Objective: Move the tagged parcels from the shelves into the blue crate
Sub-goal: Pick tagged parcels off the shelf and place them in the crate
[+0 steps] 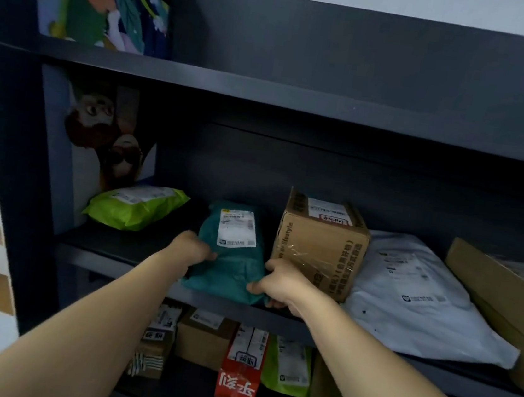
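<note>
Both hands are gripping the teal parcel [228, 271], which is lying on the shelf [104, 261] just left of the box [317, 248]. The left hand [193, 249] is pinching its left edge and the right hand [279, 284] its near right corner. Its long axis is pointing away from the person, inviting a straight pull outward. Its label [238, 228] is too blurred to read; the box is showing "lifestyle" and Chinese print.

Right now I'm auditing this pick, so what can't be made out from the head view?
The blue crate: nowhere in the head view.
Label on the teal parcel: print too small, blurred.
Its near corners: covered by the gripping left hand and right hand.
The far-right cardboard box: cut by the frame edge.
The lower-shelf parcels: tops behind the shelf board.
</note>
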Available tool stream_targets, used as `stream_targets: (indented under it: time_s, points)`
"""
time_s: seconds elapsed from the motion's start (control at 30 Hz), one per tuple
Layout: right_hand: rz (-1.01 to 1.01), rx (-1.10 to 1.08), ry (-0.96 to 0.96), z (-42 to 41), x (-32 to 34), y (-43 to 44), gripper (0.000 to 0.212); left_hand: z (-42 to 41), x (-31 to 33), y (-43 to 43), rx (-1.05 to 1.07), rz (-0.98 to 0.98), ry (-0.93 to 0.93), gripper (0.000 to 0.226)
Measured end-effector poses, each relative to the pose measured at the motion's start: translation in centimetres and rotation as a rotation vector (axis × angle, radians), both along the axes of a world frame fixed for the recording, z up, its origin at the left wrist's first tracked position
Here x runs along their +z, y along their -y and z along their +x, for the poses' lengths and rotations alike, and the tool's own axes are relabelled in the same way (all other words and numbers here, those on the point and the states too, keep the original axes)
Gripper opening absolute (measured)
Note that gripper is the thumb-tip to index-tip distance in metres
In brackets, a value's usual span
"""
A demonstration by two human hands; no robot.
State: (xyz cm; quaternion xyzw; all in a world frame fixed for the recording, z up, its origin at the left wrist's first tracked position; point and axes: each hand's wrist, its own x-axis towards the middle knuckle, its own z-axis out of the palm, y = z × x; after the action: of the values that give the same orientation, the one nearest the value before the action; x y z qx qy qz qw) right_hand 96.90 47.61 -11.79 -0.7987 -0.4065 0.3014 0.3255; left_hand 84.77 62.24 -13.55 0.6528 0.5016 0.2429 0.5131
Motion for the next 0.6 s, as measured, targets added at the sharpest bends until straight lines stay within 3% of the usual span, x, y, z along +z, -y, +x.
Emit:
stream_targets:
  time_s: [0.13, 0.23, 0.33, 0.5, 0.6]
  points:
    - [0.118, -0.008, 0.049, -0.1, -1.4, -0.7, 0.051, -0.2, 0.1, -0.3, 0.051, 0.097, 0.241, 0.042]
    - [0.207, -0.017, 0.192, -0.6, -2.3, -1.3, 0.043, -0.6, 0.6, -0.4, 0.043, 0.187, 0.335, 0.027]
    - [0.267, -0.018, 0.271, -0.9, -2.5, -1.8, 0.036, -0.9, 0.8, -1.0, 0.063, 0.237, 0.385, 0.028]
    - [0.226, 0.011, 0.426, -0.8, -2.4, -2.1, 0.026, -0.6, 0.4, -1.8, 0.067, 0.229, 0.337, 0.029]
    - [0.277, 0.024, 0.719, -0.7, -1.6, -1.4, 0.027, 0.2, -0.1, -2.3, 0.057, 0.272, 0.162, 0.036]
